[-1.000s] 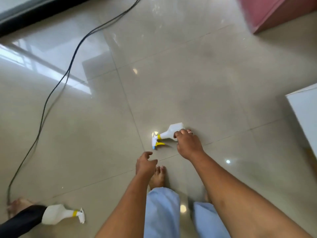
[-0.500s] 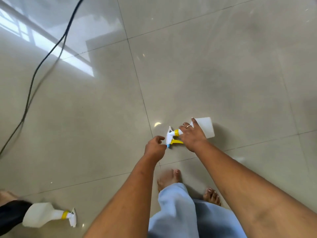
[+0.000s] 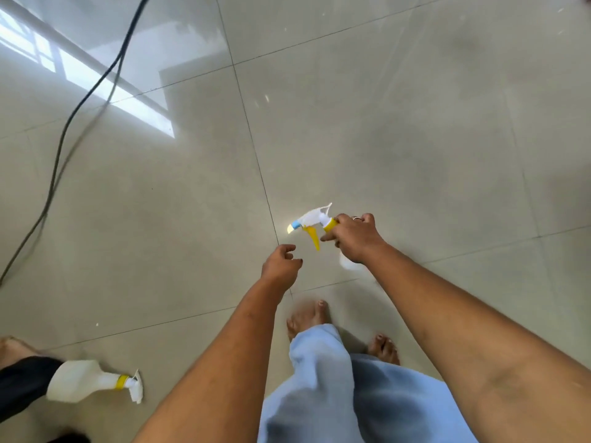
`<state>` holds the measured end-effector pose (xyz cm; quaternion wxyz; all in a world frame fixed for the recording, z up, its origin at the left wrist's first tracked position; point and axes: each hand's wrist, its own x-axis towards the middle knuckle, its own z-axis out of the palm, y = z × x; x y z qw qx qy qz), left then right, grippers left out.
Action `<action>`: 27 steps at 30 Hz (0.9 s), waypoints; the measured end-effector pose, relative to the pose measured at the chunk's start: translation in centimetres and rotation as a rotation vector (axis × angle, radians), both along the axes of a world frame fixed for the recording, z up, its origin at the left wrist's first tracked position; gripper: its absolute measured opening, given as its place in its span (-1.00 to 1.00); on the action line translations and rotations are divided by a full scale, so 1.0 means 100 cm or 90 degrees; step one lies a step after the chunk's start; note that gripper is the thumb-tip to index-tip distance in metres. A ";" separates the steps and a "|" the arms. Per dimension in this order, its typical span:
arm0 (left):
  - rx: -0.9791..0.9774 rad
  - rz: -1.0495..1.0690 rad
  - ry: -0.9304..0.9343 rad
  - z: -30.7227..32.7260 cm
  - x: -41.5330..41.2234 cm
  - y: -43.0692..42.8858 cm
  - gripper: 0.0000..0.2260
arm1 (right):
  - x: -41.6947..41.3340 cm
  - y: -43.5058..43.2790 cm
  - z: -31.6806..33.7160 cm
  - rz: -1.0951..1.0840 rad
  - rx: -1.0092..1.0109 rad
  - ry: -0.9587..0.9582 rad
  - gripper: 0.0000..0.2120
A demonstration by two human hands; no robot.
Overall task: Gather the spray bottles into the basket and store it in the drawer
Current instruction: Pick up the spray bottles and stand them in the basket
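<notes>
My right hand (image 3: 353,238) grips a white spray bottle (image 3: 311,219) by its neck, lifted off the tiled floor. Its yellow trigger and blue nozzle point left, and its body is mostly hidden under my hand. Just left of it and a little lower, my left hand (image 3: 280,263) hangs empty with curled fingers, apart from the bottle. A second white spray bottle (image 3: 83,380) with a yellow collar lies on its side on the floor at the lower left. No basket or drawer is in view.
A black cable (image 3: 80,103) snakes across the glossy floor at the left. Another person's foot and dark trouser leg (image 3: 22,383) touch the base of the lying bottle. My bare feet (image 3: 308,316) and light blue trousers are below my hands.
My right hand has picked the bottle up from the floor and turned it, nozzle now pointing left. My left hand stayed close beside it. The view has tilted down.
</notes>
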<state>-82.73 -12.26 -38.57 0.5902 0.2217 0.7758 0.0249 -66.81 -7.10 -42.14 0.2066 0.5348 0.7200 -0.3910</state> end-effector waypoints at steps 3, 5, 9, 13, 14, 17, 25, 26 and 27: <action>0.047 0.021 -0.025 0.041 0.011 0.001 -0.63 | 0.007 0.001 0.039 -0.207 -0.061 0.094 -0.70; 0.077 0.019 -0.048 0.078 0.021 0.006 -0.60 | 0.011 0.003 0.076 -0.407 -0.111 0.229 -0.74; 0.106 -0.006 -0.126 0.160 0.046 0.021 -0.47 | 0.026 0.004 0.156 -0.679 -0.084 0.438 -0.75; 0.154 -0.103 -0.157 0.227 0.079 0.042 -0.28 | 0.053 0.007 0.231 -0.900 0.009 0.497 -0.70; 0.166 -0.137 -0.156 0.243 0.089 0.047 -0.29 | 0.062 0.008 0.251 -0.944 0.026 0.510 -0.67; 0.201 -0.185 -0.184 0.286 0.123 0.063 -0.37 | 0.096 0.014 0.301 -1.073 0.040 0.571 -0.62; 0.093 -0.274 -0.438 0.376 0.215 0.089 -0.41 | 0.209 -0.004 0.401 -1.116 -0.029 0.838 -0.86; 0.067 -0.289 -0.461 0.381 0.227 0.088 -0.39 | 0.221 -0.010 0.408 -1.132 -0.016 0.862 -0.83; 0.051 -0.299 -0.480 0.385 0.237 0.086 -0.37 | 0.229 -0.016 0.414 -1.150 -0.005 0.878 -0.80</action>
